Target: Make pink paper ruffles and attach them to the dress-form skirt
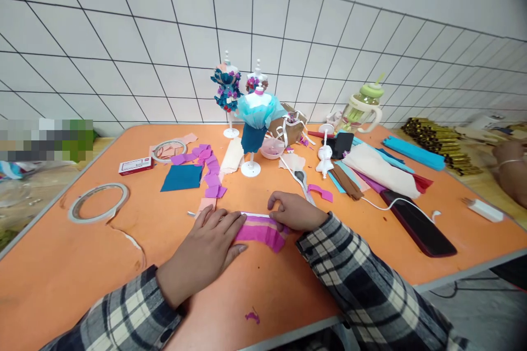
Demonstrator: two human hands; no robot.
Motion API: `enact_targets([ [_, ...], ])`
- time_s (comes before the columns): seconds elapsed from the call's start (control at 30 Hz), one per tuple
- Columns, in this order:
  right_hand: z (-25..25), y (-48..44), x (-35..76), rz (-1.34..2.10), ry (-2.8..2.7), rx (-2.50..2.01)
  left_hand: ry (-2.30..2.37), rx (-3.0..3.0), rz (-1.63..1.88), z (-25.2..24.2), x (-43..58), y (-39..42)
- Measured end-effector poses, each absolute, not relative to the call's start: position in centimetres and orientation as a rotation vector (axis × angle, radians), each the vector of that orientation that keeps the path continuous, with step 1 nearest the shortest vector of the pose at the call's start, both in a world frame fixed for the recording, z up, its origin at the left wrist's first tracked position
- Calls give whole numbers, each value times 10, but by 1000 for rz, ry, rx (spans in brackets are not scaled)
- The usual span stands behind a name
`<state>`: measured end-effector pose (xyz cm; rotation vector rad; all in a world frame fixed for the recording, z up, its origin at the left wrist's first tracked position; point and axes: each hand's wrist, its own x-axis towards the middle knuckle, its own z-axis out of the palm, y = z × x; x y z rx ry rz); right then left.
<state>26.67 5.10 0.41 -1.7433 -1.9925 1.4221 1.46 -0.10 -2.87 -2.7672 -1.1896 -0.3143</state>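
Observation:
A strip of magenta crepe paper (261, 235) lies on the orange table (206, 312), with a narrow white band (256, 215) along its upper edge. My left hand (206, 249) rests flat over the left end, fingers outstretched. At the other end, my right hand (300, 211) is curled, thumb and forefinger pinching the strip's edge; the fingertips are partly hidden. Beyond my hands stands a small white dress form (251, 169) in a light blue ruffle and dark teal skirt. Scissors (303, 182) lie beyond my right hand.
Rolls of double-sided tape (99, 203), a teal paper square (181, 177) and purple paper pieces (212, 175) lie left. A phone (420, 225), its cable, folded crepe paper (381, 167) and a green-lidded bottle (364, 107) are right. Another person's hand (510, 167) shows at far right.

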Motion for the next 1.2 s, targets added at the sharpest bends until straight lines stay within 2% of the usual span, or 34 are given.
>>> enact_targets([
  [0.8, -12, 54, 261, 1374, -2025, -1803, -1213, -2787, -191, -19, 24, 8],
  [1.2, -8, 56, 283, 1483, -1973, -1744, -1116, -2697, -311, -32, 33, 3],
])
